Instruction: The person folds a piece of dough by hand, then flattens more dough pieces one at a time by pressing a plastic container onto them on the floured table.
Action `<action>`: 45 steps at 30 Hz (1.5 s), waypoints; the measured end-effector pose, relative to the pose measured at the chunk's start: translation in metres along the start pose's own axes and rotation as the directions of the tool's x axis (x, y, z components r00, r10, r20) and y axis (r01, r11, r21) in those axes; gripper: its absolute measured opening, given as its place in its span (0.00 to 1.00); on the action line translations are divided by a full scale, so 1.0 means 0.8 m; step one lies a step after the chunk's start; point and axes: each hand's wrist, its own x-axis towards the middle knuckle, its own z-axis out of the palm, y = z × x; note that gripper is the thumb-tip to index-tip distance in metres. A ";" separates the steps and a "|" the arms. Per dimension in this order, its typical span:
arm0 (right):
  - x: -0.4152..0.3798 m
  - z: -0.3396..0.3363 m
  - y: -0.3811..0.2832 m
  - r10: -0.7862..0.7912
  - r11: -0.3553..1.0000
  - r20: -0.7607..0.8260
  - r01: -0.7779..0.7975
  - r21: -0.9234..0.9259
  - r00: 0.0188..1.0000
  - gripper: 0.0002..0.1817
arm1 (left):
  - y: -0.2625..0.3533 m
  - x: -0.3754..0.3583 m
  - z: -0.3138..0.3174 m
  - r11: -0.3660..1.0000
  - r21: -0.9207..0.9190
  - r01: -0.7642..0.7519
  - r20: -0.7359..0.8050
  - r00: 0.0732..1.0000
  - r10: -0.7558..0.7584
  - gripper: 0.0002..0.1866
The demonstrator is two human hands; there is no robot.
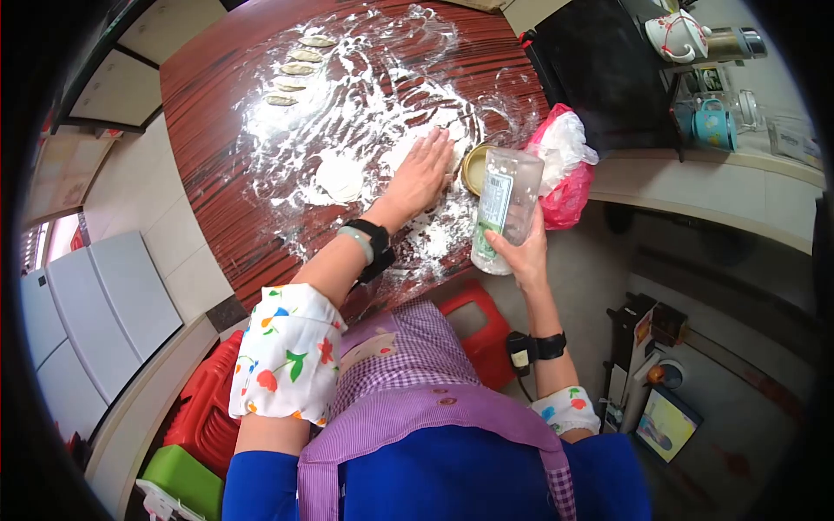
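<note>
My left hand (pixel 423 174) lies flat on the floury tabletop, fingers stretched out; what is under the palm is hidden. A pale round of dough (pixel 339 178) rests just left of it. In my right hand (pixel 523 247) is a clear plastic bottle (pixel 512 187) with a green and white label, held tilted over the table's right edge. Partly behind the bottle sits a round bowl (pixel 474 168) with a yellowish rim. Farther back on the left, several dumplings (pixel 300 69) lie in a row on the flour.
The dark red wood-grain table (pixel 208 174) is streaked with flour. A pink and white plastic bag (pixel 566 165) stands at its right edge, beside a black panel (pixel 608 69). Red stools (pixel 476 326) are below. A counter at right holds a blue mug (pixel 714 126) and a teapot (pixel 676 36).
</note>
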 end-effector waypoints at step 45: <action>-0.050 0.057 0.030 0.159 0.982 0.164 -0.173 0.075 0.974 0.53 | 0.021 -0.163 -0.023 0.928 -0.188 0.321 -0.276 0.890 -0.364 0.21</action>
